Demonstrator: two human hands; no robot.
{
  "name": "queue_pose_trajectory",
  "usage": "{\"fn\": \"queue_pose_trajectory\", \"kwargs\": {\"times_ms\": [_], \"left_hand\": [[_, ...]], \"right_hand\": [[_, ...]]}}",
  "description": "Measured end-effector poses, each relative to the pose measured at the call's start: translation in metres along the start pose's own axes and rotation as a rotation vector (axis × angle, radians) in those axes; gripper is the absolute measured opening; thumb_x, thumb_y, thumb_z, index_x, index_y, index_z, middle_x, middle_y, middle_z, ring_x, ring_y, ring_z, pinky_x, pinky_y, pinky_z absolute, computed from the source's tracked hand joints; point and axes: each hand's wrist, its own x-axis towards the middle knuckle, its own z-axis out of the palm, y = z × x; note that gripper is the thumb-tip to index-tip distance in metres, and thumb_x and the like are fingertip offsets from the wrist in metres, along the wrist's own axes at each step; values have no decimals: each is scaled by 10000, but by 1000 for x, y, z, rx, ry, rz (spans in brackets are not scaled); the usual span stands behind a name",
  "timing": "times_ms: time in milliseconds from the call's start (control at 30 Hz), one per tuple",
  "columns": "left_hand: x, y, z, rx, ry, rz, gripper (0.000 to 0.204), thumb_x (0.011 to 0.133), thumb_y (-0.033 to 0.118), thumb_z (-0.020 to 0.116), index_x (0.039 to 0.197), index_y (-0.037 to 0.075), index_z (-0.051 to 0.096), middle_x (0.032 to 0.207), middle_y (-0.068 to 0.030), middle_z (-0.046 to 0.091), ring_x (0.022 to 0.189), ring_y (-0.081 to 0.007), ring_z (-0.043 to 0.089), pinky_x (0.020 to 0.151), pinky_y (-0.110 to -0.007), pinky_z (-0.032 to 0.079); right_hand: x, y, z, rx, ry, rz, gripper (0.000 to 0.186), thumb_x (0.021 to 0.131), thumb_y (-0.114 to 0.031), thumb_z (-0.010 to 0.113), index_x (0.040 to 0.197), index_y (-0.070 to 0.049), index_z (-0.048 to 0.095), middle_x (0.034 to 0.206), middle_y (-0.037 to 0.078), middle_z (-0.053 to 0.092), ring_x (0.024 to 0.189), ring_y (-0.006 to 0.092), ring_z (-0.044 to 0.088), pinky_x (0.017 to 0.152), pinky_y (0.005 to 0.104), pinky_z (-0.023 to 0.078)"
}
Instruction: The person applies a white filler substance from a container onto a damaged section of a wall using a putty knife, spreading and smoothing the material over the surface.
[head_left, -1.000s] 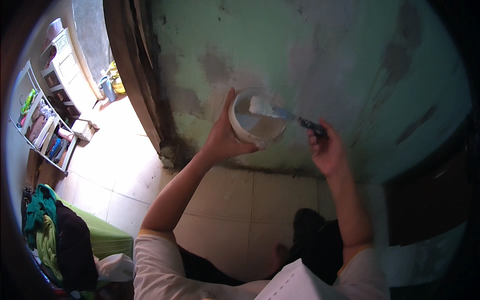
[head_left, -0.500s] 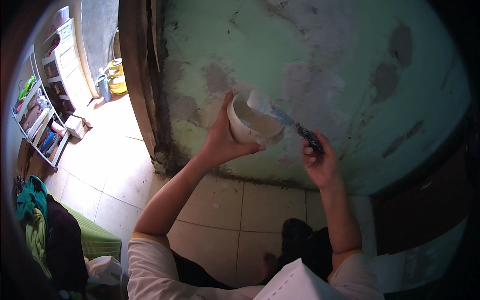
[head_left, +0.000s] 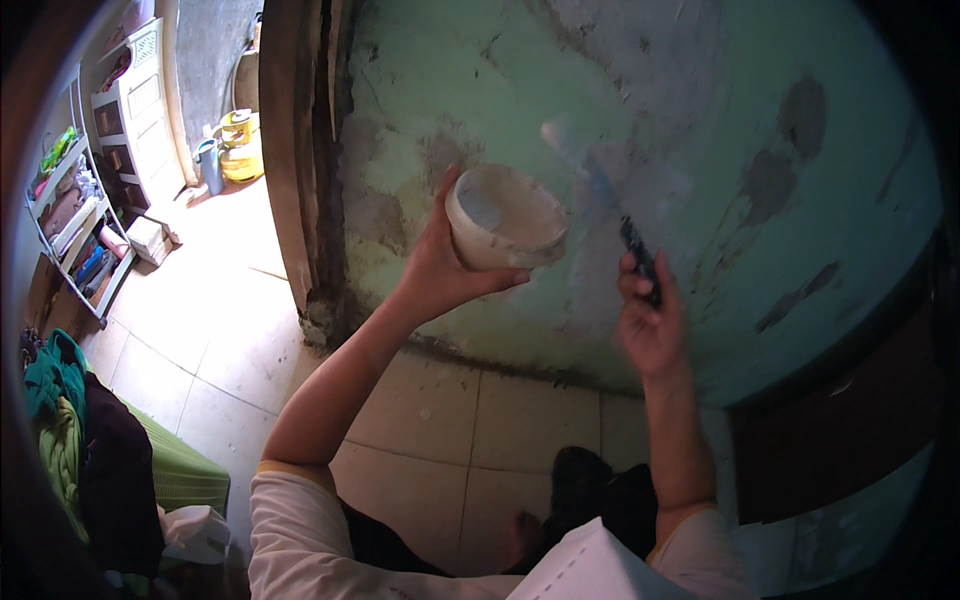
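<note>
A: What did the left hand (head_left: pixel 440 270) hold?
B: It was closed around a white bowl (head_left: pixel 505 218), raised just in front of the green wall (head_left: pixel 700 180).
A: And the right hand (head_left: pixel 650 320)?
B: It gripped the dark handle of a brush (head_left: pixel 600 200); its blurred tip was at the wall, right of the bowl.

1 head-worn fisheye view looks down and forward from close above the raised hands, facing a green wall (head_left: pixel 640 130) at 12 o'clock, tiled floor (head_left: pixel 200 340) toward 7 o'clock, doorway at 10 o'clock.
</note>
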Motion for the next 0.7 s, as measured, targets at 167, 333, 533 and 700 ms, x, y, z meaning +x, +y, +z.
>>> {"fn": "queue_pose_trajectory", "kwargs": {"times_ms": [167,333,533,700], "left_hand": [[-1,-1,-5,-6,6,-57,1433,606,357,977,1619,53,11,1524,-183,412,1423,-311,425,1178,-454,367],[-2,3,-10,34,21,-23,1438,595,363,980,1622,67,17,1519,-185,423,1419,-314,433,1177,-461,370],[0,0,-14,101,19,37,1430,616,385,970,1613,48,2,1509,-214,429,1397,-335,463,1155,-458,405],[1,-4,-16,49,14,40,1430,615,366,973,1613,52,-2,1502,-212,440,1395,-329,467,1153,-453,408]], "right_hand": [[44,-38,58,-395,-95,-330,392,1089,-243,498,1319,73,524,1128,156,683,824,108,606,520,204,479],[79,-51,89,-1093,34,-853,303,1041,-173,598,1281,11,622,1145,120,685,874,128,627,620,254,502],[114,-50,60,-1837,-166,-1553,269,975,-61,658,1243,-40,662,1161,110,649,986,211,664,784,302,565],[131,-52,42,-2066,-102,-1606,300,935,-33,668,1234,-51,662,1102,114,632,1032,276,640,826,361,562]]}}
